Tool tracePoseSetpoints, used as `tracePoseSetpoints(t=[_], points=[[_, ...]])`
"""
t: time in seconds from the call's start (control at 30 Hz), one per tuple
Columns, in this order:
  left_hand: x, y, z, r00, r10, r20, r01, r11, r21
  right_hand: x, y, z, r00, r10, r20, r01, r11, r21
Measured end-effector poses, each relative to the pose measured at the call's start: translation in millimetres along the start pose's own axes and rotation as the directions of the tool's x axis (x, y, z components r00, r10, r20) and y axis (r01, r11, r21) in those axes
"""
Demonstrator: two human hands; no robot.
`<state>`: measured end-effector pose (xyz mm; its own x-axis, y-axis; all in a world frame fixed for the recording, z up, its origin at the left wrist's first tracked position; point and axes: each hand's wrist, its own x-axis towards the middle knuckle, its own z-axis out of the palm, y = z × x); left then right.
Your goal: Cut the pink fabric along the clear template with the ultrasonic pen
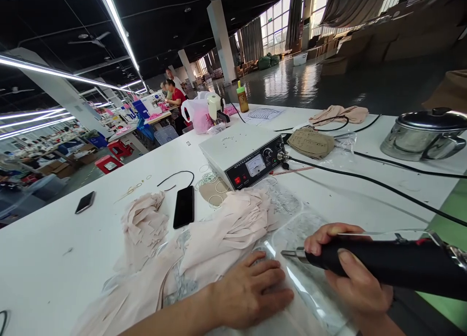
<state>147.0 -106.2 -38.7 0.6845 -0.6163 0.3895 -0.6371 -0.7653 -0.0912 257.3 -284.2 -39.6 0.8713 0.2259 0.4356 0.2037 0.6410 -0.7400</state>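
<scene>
My right hand [350, 273] grips a black handheld tool [394, 263] with a metal tip [292, 254] that points left over a clear plastic sheet [299, 229]. Flat on pale pink fabric pieces [226, 234], my left hand [251, 290] presses down just left of the tool tip. A black cable [365, 180] runs from the white control box [242, 156], which has a dial gauge and a red switch on its front, toward the tool.
On the white table [54, 258] lie two black phones [184, 205] [85, 202], a beige bra cup [310, 142], a lidded metal pot [425, 132], a brown bottle [242, 97] and a pink plastic bag [199, 113]. People work at benches far left.
</scene>
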Motion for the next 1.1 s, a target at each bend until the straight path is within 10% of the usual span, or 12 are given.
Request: tracePoseSetpoints(t=[1.1], points=[[6.0,-14.3,-2.9,0.982,0.176,0.067,-0.169,0.981,-0.095,-7.6,-9.0,-11.8,0.997,0.048,-0.054,-0.047,0.999,0.007]])
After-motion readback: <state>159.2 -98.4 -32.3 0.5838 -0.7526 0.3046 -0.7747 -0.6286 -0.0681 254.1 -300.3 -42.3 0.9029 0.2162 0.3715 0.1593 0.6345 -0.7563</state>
